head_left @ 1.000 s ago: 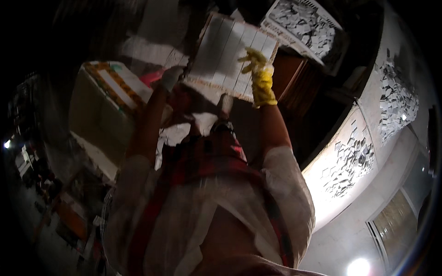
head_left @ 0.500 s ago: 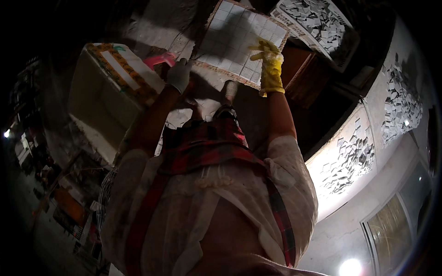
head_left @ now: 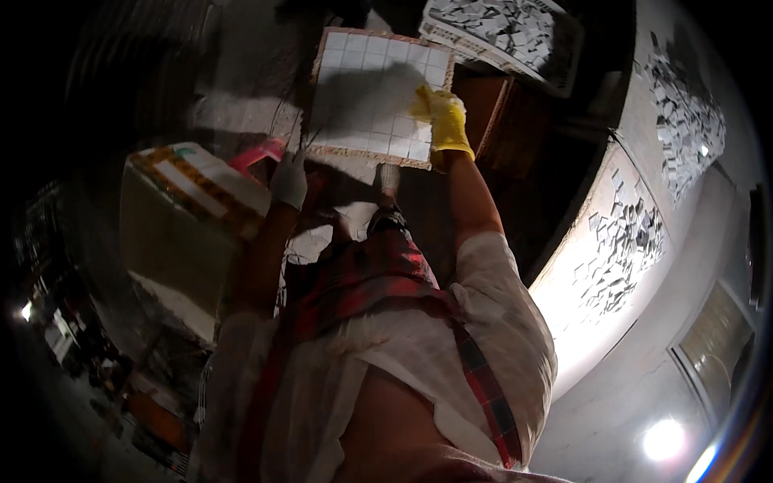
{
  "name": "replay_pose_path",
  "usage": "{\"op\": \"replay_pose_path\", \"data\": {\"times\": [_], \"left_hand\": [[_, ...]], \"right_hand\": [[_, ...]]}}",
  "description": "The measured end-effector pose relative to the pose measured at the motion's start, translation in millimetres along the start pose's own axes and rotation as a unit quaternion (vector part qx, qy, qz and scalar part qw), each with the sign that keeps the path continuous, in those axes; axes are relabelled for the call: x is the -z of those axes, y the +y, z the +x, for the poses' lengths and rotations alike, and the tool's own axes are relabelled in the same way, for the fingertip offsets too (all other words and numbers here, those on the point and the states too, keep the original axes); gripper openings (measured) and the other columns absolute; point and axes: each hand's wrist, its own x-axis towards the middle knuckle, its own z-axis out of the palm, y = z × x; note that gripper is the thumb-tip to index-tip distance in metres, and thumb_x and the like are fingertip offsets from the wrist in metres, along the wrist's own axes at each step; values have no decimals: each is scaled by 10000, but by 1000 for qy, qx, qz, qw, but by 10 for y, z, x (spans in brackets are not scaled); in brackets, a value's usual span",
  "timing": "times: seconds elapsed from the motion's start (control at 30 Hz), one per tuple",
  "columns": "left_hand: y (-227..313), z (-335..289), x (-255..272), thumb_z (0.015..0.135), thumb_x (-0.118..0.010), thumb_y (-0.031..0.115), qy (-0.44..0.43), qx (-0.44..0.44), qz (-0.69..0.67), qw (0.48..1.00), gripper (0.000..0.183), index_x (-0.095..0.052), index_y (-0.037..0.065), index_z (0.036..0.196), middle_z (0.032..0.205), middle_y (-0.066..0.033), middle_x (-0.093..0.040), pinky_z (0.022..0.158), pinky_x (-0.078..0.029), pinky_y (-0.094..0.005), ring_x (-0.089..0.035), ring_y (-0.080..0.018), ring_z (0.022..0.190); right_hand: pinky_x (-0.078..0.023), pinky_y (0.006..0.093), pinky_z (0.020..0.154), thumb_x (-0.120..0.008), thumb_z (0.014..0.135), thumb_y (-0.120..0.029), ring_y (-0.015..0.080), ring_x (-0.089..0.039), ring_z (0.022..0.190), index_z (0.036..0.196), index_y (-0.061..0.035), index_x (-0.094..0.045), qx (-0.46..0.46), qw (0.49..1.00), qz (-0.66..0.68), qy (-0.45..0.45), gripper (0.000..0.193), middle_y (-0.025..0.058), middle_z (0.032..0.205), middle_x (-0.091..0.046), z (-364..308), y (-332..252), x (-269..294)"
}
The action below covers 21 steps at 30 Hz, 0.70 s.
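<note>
Yellow-gloved R hand point(head_left: 446, 119) has drawn its fingers in: spread approx. half a sec ago by the tiled board point(head_left: 354, 125), bunched now over its R edge. So hand's narrower & busy at that edge, but can't tell if it's gripping, pressing or hovering, b/c tips are blurred. Whole view's slid too, prob. my head turning, not the board. Board lies face up ahead of me, gridded w/ pale squares, my foot point(head_left: 390, 177) just at its near edge. Grey-gloved L hand point(head_left: 288, 180) is near the board's near L corner; dim, can't tell if it's holding anything. Pink thing point(head_left: 256, 154) & foam box point(head_left: 165, 237) are further L of board. Past board's far R corner: white crate point(head_left: 483, 57) w/ small tile pcs. R of board: brown panel point(head_left: 481, 106), then pale counter point(head_left: 557, 296).
</note>
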Motion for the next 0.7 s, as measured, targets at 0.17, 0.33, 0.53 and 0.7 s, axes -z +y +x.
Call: {"op": "replay_pose_path", "data": {"times": [0.17,0.33,0.53,0.7], "left_hand": [[32,42,-28,871,-537,88,16,13,3,1000,296,-575,55,1163,1102,-154,-575,852,-485,-429,-586,-330,1020],[79,33,22,895,-508,84,9,10,47,999,264,-578,85,1150,1067,-134,-579,840,-496,-426,-591,-330,995],[26,36,-98,897,-503,94,11,26,37,999,249,-582,86,1133,1036,-133,-577,784,-514,-432,-599,-331,946],[-10,10,-96,893,-503,104,16,20,15,1000,272,-584,69,1151,1012,-156,-578,779,-511,-436,-598,-352,919]], "right_hand": [[-542,322,765,-735,735,-296,203,-676,928,1038,-164,-689,16,997,-59,-39,334,31,961,-705,99,350,-47],[-549,360,783,-728,700,-353,250,-681,932,1071,-183,-695,-76,997,10,-21,409,61,1007,-704,209,466,-121],[-551,360,754,-686,785,-317,257,-692,882,1068,-162,-699,-212,972,94,-28,323,96,1000,-707,216,66,-31],[-544,396,746,-575,887,-446,288,-682,869,1122,-90,-651,-75,955,-282,60,434,115,1049,-680,44,-295,98]]}}
